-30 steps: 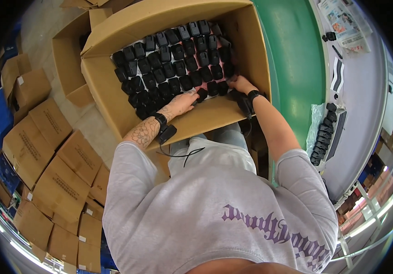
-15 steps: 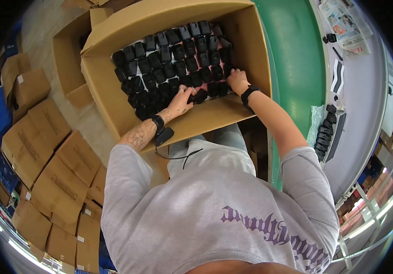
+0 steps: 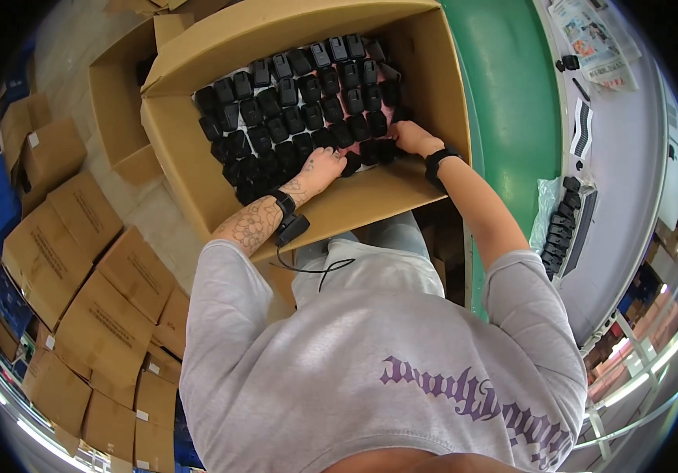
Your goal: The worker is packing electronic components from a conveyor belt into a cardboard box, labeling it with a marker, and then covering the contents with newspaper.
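Inside a large open cardboard box (image 3: 386, 199), many small black plastic pieces (image 3: 293, 120) stand in rows on pink and white sheeting. My left hand (image 3: 324, 168), its fingers curled, grips a black plastic piece (image 3: 351, 163) at the near edge of the rows. At the right end of the rows my right hand (image 3: 416, 139) reaches down with fingers drawn together. Its fingertips lie among the pieces beside the pink sheet, and what they hold, if anything, is hidden. Black bands circle both wrists; the left one carries a black block with a cable.
The green strip of a workbench (image 3: 508, 102) runs along the box's right side. Beyond it lie a row of black parts (image 3: 561, 229) and a newspaper (image 3: 591, 39). A second open carton (image 3: 122, 102) stands to the left, near several closed cardboard boxes (image 3: 110, 315).
My left hand has shifted slightly right and now covers more of the piece by its fingers. The right hand has moved a little, its fingers closer to the pink sheet.
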Demonstrator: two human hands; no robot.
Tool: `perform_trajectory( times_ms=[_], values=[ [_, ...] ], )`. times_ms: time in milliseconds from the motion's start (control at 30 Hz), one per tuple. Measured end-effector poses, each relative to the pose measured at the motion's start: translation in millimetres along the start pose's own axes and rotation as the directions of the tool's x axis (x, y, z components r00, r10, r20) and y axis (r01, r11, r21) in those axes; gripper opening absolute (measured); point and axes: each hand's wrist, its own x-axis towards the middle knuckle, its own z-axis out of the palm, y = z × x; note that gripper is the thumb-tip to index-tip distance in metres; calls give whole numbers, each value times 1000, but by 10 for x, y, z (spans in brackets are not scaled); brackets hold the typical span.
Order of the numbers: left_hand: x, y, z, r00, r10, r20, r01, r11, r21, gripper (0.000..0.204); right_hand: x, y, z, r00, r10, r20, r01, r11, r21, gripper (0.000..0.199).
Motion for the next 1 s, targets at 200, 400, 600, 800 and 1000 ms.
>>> perform_trajectory(
  times_ms=[200, 400, 600, 800, 1000],
  values=[
    [11, 62, -49, 987, -150, 56, 158, 966, -205, 24, -473, -410, -553, 998, -10, -59, 18, 992, 128, 27],
    [19, 34, 39, 998, -43, 35, 46, 995, -85, 18, -1560, -730, -794, 518, 223, -826, 168, 920, 354, 18],
    [232, 11, -142, 987, 153, -55, -156, 987, -41, 8, -1550, -393, -255, 420, 500, -757, -119, 858, 500, 33],
    [621, 98, -106, 894, 434, 112, -446, 886, 125, 8, -1544, -393, -129, 340, 511, -790, -191, 860, 474, 32],
    [629, 55, 260, 910, 364, 197, -404, 884, 234, 10, -1616, -361, -137, 379, 480, -791, -80, 869, 488, 32]
  ],
)
